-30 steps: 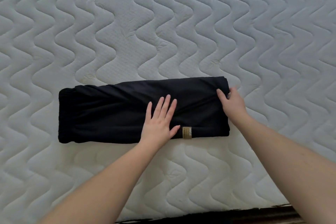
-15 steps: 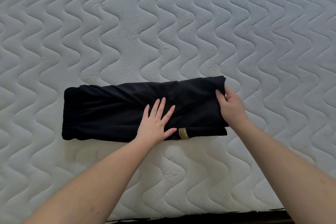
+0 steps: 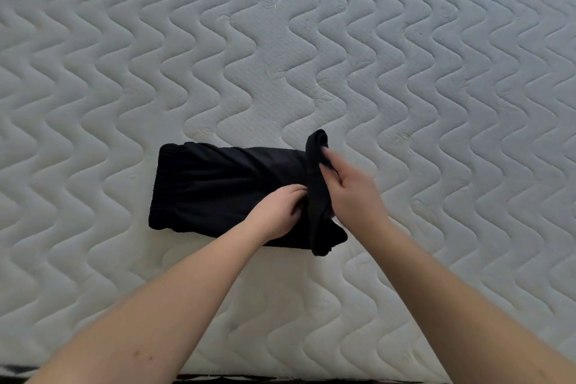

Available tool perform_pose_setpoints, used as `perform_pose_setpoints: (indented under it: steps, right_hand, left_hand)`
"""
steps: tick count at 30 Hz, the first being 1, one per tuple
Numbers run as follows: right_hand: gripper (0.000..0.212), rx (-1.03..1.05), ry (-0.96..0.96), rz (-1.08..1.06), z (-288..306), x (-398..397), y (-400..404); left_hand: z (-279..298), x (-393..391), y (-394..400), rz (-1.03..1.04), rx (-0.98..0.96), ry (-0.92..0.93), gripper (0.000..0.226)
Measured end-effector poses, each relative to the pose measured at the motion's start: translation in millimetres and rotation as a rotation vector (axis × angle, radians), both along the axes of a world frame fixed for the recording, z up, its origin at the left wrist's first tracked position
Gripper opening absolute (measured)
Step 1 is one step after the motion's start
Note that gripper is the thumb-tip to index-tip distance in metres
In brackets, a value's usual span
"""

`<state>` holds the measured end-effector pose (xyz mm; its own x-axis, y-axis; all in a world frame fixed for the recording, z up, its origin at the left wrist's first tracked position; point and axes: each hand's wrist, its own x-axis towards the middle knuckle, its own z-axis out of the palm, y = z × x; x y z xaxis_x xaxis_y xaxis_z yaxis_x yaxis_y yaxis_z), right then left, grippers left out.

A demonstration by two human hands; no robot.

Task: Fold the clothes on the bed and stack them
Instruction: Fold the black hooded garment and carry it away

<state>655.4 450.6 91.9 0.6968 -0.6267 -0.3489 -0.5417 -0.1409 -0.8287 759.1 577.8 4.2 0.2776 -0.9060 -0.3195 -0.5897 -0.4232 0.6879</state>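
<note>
Folding the black trousers in half, right end lifted.

The black trousers (image 3: 218, 190) lie near the front edge of the mattress (image 3: 436, 71); the right hand (image 3: 352, 193) grips the raised end while the left hand (image 3: 277, 212) rests at the crease, its fingers curled against the cloth. Next, I'd say: carry that end leftward, lay it square, smooth.

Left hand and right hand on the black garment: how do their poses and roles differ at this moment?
The right hand grips the garment's right end and holds it lifted off the mattress, folding it leftward; the left hand stays low on the black garment at the fold line. The right hand's fingers curl round raised cloth; the left hand's fingers bend against the fabric where the raised end turns over, though a pinch cannot be confirmed. Both touch the same garment near its right part.
</note>
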Motion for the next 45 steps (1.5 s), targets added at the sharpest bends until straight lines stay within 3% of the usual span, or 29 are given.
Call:
perform_pose_setpoints:
  steps: [4,7,9,11,14,17,21,24,27,29,31,34,38,43,45]
  right_hand:
    - [0.034,-0.078,0.065,0.078,-1.3,26.5,14.7]
    - [0.034,-0.109,0.109,0.111,-4.1,46.8,25.5]
    - [0.034,-0.138,0.130,0.110,-5.6,58.1,33.4]
    - [0.034,-0.155,0.145,0.099,-5.9,67.7,41.7]
    - [0.034,-0.174,0.147,0.108,-5.3,82.8,54.2]
    - [0.034,-0.188,0.163,0.138,-4.5,98.2,65.6]
    - [0.034,-0.254,0.204,0.185,-10.4,114.4,81.1]
    - [0.034,-0.327,0.235,0.244,-15.2,127.4,95.2]
    - [0.038,-0.354,0.261,0.296,-21.3,139.5,108.1]
    - [0.039,-0.354,0.267,0.317,-25.5,147.4,114.9]
    - [0.038,-0.354,0.272,0.339,-30.5,156.7,120.8]
    - [0.036,-0.352,0.283,0.361,-38.8,171.4,127.7]
    - [0.034,-0.336,0.281,0.398,-48.4,186.5,139.0]
    - [0.034,-0.322,0.269,0.421,-55.2,200.8,156.4]
    - [0.032,-0.327,0.243,0.401,-57.5,207.0,163.8]
  left_hand:
    - [12.9,45.0,38.0,0.210,-0.036,-0.099,0.026]
    - [15.4,85.8,65.8,0.297,-0.154,-0.285,0.027]
    - [11.3,109.5,74.4,0.250,-0.109,-0.433,0.040]
    - [3.3,126.4,78.5,0.111,0.056,-0.523,0.054]
    - [-14.6,139.6,88.0,-0.084,0.251,-0.598,0.057]
    - [-28.1,140.5,100.7,-0.228,0.259,-0.666,0.057]
    - [-34.4,130.8,112.5,-0.199,0.161,-0.677,0.056]
    - [-23.3,132.7,115.5,-0.044,-0.067,-0.509,0.048]
    - [-3.6,139.7,128.7,0.373,-0.270,-0.161,0.036]
    - [9.2,145.6,143.7,0.673,-0.254,0.016,0.036]
    - [15.2,154.4,158.3,0.860,-0.206,0.057,0.037]
    - [14.6,171.4,172.4,0.969,-0.111,0.074,0.033]
    - [4.8,185.0,177.6,1.112,-0.003,0.315,0.023]
    - [-2.0,179.2,176.3,1.010,0.154,0.667,0.027]
    - [-3.0,173.7,176.5,0.986,0.180,0.689,0.035]
